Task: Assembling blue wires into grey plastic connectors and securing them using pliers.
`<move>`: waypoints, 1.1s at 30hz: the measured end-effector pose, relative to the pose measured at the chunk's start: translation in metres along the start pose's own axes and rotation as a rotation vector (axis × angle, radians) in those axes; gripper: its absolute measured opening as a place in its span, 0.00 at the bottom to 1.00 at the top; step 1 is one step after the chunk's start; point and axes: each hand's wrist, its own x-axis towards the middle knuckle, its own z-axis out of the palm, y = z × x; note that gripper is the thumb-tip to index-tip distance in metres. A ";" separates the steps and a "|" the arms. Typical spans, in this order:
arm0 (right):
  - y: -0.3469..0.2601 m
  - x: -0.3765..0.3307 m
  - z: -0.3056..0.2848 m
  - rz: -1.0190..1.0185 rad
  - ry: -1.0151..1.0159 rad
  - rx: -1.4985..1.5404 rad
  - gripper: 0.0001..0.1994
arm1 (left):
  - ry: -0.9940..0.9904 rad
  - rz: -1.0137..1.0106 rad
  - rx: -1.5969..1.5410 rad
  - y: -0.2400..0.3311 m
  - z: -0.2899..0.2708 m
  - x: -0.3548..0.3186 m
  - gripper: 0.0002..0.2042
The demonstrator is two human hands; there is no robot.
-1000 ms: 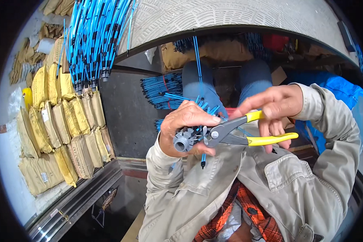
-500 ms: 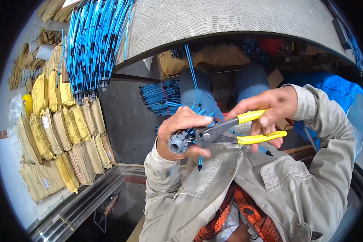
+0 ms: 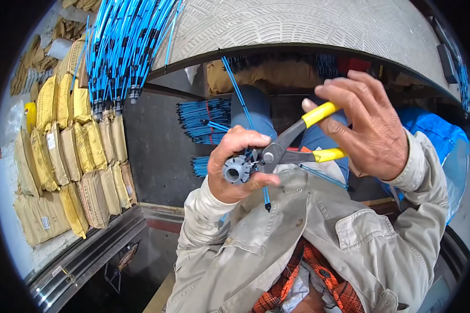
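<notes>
In the head view, the left hand (image 3: 240,167) is curled tight around a small grey ribbed fitting (image 3: 234,171), thumb under it and fingers over the top, with a thin blue cable (image 3: 250,125) running up and away from the hand and a short end poking out below the thumb. The right hand (image 3: 368,125) grips the yellow-handled pliers (image 3: 292,148); its fingers are spread fairly wide across the two handles, which stand apart, while the dark head of the tool sits just beside the fitting, at the left fingertips. Whether the jaws bite on the cable cannot be told, as the fingers cover that spot. Judging from this, the piece is held and the tool is placed, but the squeeze looks not yet made. Beyond the left hand hang many more blue cables (image 3: 122,49) and further bundles (image 3: 203,120) lie past both hands, so plenty appears left to work. Room is tight: the curved pale edge (image 3: 297,31) arches above the hands, stacked yellow sacks (image 3: 68,151) stand well off to the left, and the person's own jacket (image 3: 318,235) lies close beneath.
</notes>
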 end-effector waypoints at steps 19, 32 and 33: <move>0.011 0.004 0.008 -0.117 0.089 0.215 0.06 | 0.037 0.051 0.059 -0.009 -0.011 0.002 0.30; -0.058 -0.018 0.083 0.073 -0.658 2.892 0.19 | -0.152 0.017 -0.232 -0.022 -0.024 0.011 0.31; -0.065 -0.016 0.083 0.155 -0.655 2.928 0.19 | -0.153 0.010 -0.253 -0.022 -0.026 0.009 0.31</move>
